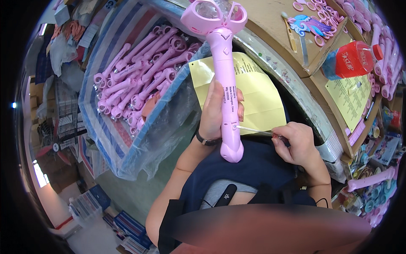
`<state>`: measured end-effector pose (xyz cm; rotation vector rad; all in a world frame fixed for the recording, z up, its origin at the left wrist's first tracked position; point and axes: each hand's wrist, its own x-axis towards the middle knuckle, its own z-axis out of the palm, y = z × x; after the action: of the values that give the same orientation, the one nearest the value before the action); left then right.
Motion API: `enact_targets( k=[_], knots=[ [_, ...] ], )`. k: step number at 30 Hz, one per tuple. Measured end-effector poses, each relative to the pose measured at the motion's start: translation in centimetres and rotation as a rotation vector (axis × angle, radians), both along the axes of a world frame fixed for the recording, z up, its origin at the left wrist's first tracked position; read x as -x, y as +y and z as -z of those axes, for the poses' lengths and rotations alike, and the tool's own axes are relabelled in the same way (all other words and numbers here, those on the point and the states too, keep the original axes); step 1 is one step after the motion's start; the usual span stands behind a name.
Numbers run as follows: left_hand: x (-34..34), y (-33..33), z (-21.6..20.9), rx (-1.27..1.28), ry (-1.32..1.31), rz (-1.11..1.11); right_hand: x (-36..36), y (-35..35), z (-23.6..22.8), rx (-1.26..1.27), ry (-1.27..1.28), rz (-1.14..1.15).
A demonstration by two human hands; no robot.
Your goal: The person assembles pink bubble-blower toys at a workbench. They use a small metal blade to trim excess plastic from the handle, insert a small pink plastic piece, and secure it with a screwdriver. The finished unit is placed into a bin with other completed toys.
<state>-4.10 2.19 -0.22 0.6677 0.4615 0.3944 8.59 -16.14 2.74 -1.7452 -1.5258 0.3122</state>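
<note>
My left hand (210,116) is wrapped round the handle of a pink toy wand (225,63), which stands nearly upright before me with its looped, winged head at the top. My right hand (299,142) pinches a thin screwdriver (256,130). Its shaft points left, and the tip meets a small screw spot low on the wand's handle. Most of the screwdriver's grip is hidden in my fingers. Behind the wand, a creased yellow printed sheet (264,99) lies over my lap against the table edge.
On the left, a striped woven bag (95,67) holds a heap of pink wands (139,76). The workbench at right carries a red-labelled bottle (354,60), pink rings (325,17), a blue-purple wing piece (308,25) and cardboard trays. Blue boxes (129,224) stand on the floor.
</note>
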Motion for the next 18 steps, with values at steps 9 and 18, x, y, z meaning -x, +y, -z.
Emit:
enact_targets(
  k=[9,18],
  knots=[
    [-0.2,-0.2,0.6,0.030,0.022,-0.002,-0.2,-0.5,0.4,-0.098,-0.061,-0.012],
    [-0.3,-0.1,0.3,-0.130,0.069,-0.006,-0.5,-0.3,-0.6,-0.071,-0.127,-0.031]
  ],
)
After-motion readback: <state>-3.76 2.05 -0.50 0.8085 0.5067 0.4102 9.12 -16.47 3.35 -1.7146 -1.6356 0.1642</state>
